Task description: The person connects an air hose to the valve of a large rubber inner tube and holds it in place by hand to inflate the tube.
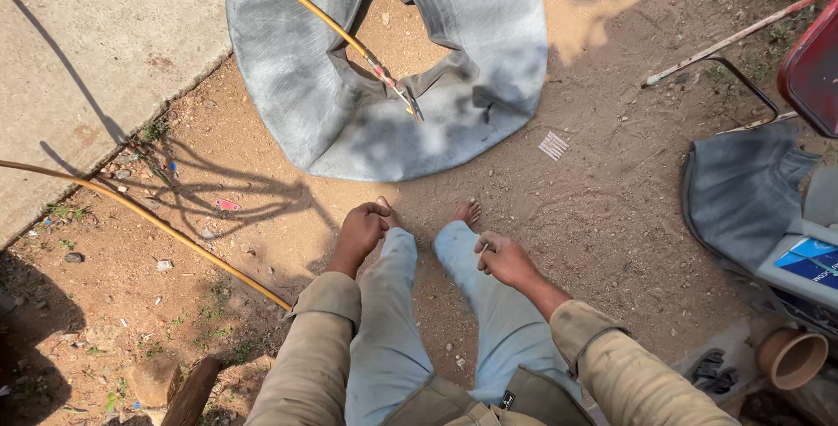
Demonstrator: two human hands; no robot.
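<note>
I see inner tube (384,68) top cut off; below it, left hand (360,232) clenched empty, right hand (504,258) pinching small thin item, unclear.

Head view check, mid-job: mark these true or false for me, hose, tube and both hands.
1. The yellow hose ends on the flattened grey rubber inner tube. True.
2. The left hand grips the hose. False: it hangs curled above the left knee, apart from the hose.
3. The right hand pinches something small and thin. True; what it is cannot be told.
4. The tube lies on the concrete slab. False: it lies mostly on sandy ground.
5. The person wears boots. False: the feet are bare.
</note>
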